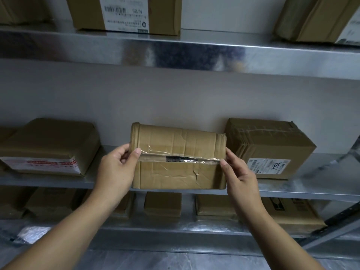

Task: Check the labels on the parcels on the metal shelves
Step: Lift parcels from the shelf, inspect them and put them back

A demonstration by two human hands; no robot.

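**Holding the taped box at the shelf's front edge**

The taped box [177, 170] sits on the middle shelf [292, 189]. The left hand [115, 168] grips its left end and the right hand [239, 176] its right end. The hands are apart, and each thumb is laid on the clear tape along the top seam.

Just right of the taped box stands a taller carton [268, 141], close to its back corner. To its left, across a gap, lies a flat parcel [48, 141]. More boxes [162, 204] sit on the shelf below. Above it, the upper shelf [175, 53] carries a brown box [165, 14] and, further right, another carton [315, 18].

A dark printed strip [183, 158] under the tape is too blurred to read. The taller carton's white label [269, 166] bears a barcode and handwritten digits I cannot read for certain. The flat parcel shows a red and white band [50, 163]. The label [126, 16] on the brown box above reads "N/05".

The taped box's front face stands right at the shelf lip. Bare wall and open room lie above it, up to the upper shelf.
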